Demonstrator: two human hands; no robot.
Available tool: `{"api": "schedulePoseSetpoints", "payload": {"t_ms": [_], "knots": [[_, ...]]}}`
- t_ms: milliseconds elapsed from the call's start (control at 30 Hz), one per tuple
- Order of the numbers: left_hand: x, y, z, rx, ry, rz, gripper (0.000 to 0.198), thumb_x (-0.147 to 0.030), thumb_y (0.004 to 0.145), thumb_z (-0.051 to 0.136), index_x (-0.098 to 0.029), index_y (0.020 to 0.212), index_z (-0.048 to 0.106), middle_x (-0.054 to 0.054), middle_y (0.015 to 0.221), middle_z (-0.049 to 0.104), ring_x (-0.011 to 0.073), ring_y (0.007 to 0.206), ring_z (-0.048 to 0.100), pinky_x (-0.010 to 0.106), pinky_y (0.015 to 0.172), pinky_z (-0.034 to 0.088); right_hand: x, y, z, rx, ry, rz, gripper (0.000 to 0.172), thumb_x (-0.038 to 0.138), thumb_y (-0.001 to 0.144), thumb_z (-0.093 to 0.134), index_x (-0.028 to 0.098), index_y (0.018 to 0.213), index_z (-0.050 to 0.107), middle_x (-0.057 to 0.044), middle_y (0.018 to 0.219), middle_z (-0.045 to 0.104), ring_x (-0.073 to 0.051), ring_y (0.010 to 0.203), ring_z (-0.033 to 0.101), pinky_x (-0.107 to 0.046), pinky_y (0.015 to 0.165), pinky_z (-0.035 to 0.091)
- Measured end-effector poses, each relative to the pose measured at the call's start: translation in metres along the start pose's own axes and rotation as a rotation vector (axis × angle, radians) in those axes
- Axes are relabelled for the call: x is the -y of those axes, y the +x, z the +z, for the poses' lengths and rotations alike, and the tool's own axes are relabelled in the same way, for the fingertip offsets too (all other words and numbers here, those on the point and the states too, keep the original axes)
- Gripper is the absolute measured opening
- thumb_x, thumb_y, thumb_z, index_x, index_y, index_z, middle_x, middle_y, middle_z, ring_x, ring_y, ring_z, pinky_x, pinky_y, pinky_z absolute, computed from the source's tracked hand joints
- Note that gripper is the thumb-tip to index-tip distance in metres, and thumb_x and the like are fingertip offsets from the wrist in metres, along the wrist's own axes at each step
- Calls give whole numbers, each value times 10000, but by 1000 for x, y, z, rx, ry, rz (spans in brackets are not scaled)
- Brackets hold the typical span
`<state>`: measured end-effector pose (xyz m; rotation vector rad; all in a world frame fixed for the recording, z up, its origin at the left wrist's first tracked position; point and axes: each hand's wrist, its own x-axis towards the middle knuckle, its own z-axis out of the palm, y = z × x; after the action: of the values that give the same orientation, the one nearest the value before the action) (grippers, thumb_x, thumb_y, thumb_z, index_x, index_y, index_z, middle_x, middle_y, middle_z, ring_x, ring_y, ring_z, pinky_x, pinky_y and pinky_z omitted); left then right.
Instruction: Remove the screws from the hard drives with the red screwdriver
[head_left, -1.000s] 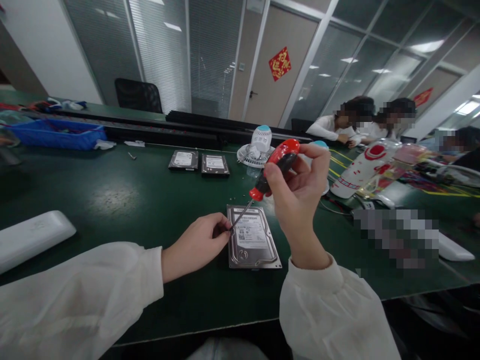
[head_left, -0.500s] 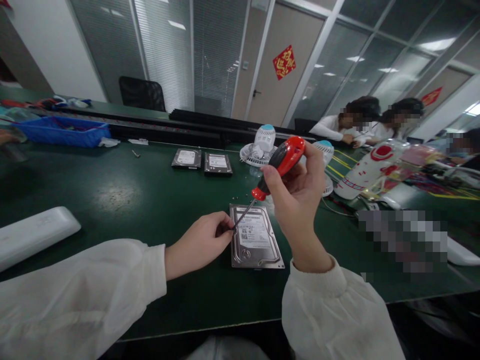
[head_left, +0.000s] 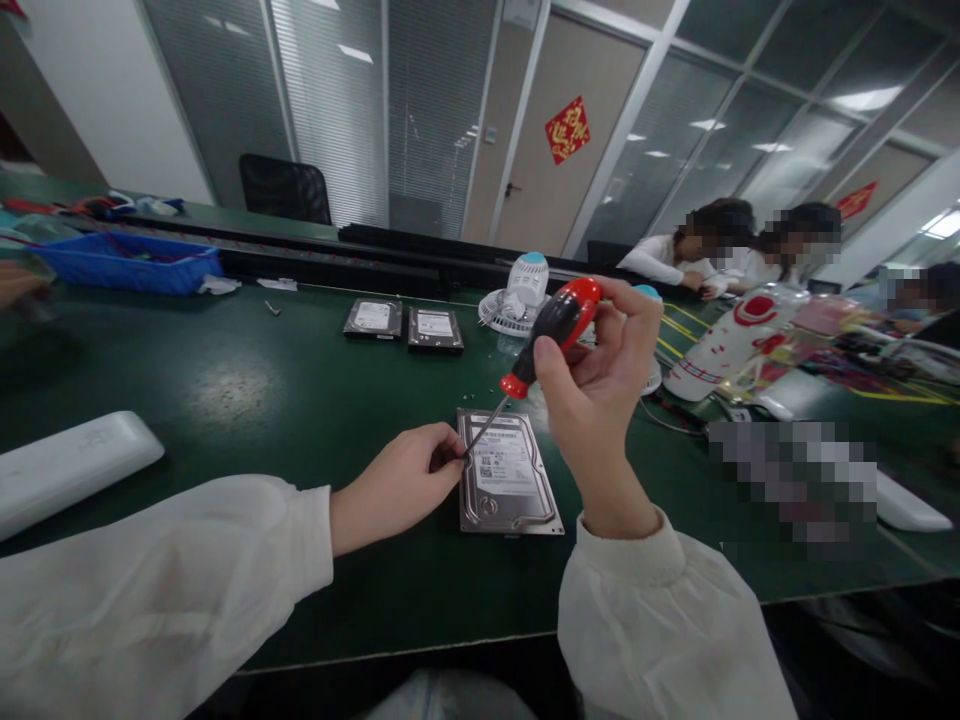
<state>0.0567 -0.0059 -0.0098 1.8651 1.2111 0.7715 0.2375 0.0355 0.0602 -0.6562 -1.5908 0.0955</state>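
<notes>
A silver hard drive lies flat on the green table in front of me. My right hand is closed round the red-and-black handle of a screwdriver, whose thin shaft slants down to the drive's left edge. My left hand rests on the table with its fingers pinched at that same spot, beside the screwdriver's tip; what they pinch is hidden. Both arms wear white sleeves.
Two more hard drives lie further back, with small white fans beside them. A blue bin stands at the far left, a white flat object at near left. Other people sit at the far right behind colourful items.
The right hand has shifted its grip slightly on the handle, which has turned a little. The left hand and the drive stay in place. The view has shifted slightly.
</notes>
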Motion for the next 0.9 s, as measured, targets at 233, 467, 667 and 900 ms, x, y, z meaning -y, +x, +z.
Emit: {"api": "schedulePoseSetpoints", "payload": {"t_ms": [233,467,667,900], "knots": [[1,0,2,-19,14,7,123,-292,912,548,-206,907,635,25,901,698,204,810,658,349,731,504,-7,8,-2,-43,-47,15,339,391,882,640,259,1106,422,-39,965,567,-129,806,604,-279,641,519],[-3,-1,1,-26,41,17,113,-267,909,543,-198,909,633,36,897,699,204,798,653,339,718,492,4,42,-11,201,-134,9,233,289,844,655,230,983,478,1,832,599,-91,641,559,-235,496,409],[-4,-1,1,-39,35,36,91,-246,905,550,-195,890,625,39,894,696,201,801,653,334,721,497,27,78,-9,481,-325,-168,243,401,870,636,193,847,512,41,624,506,-61,533,408,-273,556,308],[-8,-1,1,-44,41,10,52,-233,879,582,-197,880,619,36,898,685,190,780,625,313,681,480,42,114,-10,867,-341,-241,115,253,854,585,185,788,519,33,596,489,-63,528,382,-272,548,256]]}}
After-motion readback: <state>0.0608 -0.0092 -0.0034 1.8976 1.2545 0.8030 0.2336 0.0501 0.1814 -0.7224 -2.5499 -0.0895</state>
